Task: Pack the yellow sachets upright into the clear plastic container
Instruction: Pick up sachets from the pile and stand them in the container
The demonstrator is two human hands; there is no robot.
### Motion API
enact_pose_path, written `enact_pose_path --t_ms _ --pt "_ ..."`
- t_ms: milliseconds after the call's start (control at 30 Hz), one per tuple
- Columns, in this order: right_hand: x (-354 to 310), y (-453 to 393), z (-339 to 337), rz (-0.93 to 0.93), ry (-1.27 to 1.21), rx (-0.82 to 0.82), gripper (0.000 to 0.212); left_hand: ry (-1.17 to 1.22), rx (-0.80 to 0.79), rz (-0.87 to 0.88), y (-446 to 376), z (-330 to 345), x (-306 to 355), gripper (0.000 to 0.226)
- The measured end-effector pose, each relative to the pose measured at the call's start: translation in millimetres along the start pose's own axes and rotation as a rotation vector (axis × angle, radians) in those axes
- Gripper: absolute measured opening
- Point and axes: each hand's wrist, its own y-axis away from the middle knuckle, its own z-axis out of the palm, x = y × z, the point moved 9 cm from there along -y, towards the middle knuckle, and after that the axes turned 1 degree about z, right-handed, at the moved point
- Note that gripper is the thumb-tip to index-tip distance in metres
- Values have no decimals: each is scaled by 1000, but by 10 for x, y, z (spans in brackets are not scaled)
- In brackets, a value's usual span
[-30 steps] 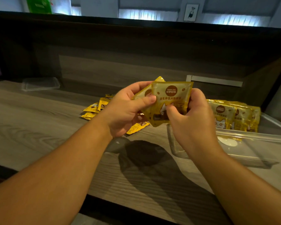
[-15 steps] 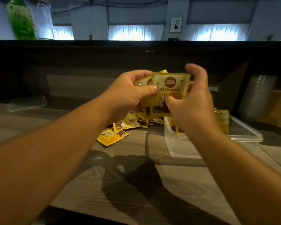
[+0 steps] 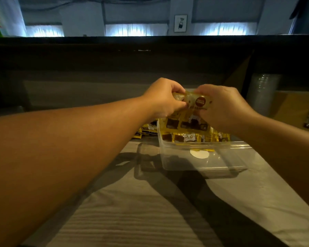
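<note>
A grey wood-grain counter (image 3: 132, 220) runs toward a dark back panel, with lit windows and a small framed picture (image 3: 180, 23) on the wall above it.

From the left, the left forearm stretches long across the counter, and the left hand (image 3: 163, 98) is raised over the near-left corner of the clear plastic container (image 3: 203, 157). Its fingers are curled and its thumb presses in — it pinches the left end of a small bunch of yellow sachets (image 3: 193, 111). How many sachets are in the bunch cannot be told; one faces the camera with a round brown logo near its top edge, and another corner pokes out behind it on the left.

Below and just left of that hand, a few loose sachets (image 3: 146, 131) lie flat on the counter beside the container's left wall, partly hidden by the wrist.

The held bunch hangs upright above the container's back half. Under it, a row of sachets (image 3: 194, 137) stands on edge inside the container, along its far side. The nearer part of the container's floor shows a pale round mark.

The right hand (image 3: 225, 106) comes in from the right with its knuckles up, fingers curled over the top right edge of the same bunch — gripping it. Its wrist covers the right end of the standing row.
</note>
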Motion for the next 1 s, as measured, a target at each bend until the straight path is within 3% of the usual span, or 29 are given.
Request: enact_pose_path --t_ms 100,233,400,567,767,1000 --pt "56 2 35 16 31 -32 36 -97 -56 16 -20 61 -67 26" --pt "6 37 307 -21 187 -146 21 -496 -93 120 10 151 -132 14" --pt "-160 -105 497 -129 484 -247 29 -746 -35 143 -19 131 -172 13" --pt "-237 -250 569 -219 625 -216 32 -882 3 149 -67 95 -170 17" --pt "-206 -216 605 -263 633 -187 40 -825 -84 28 -120 118 -354 30" --pt "-217 -184 656 -228 601 -261 55 -436 -97 -103 -24 6 -568 48"
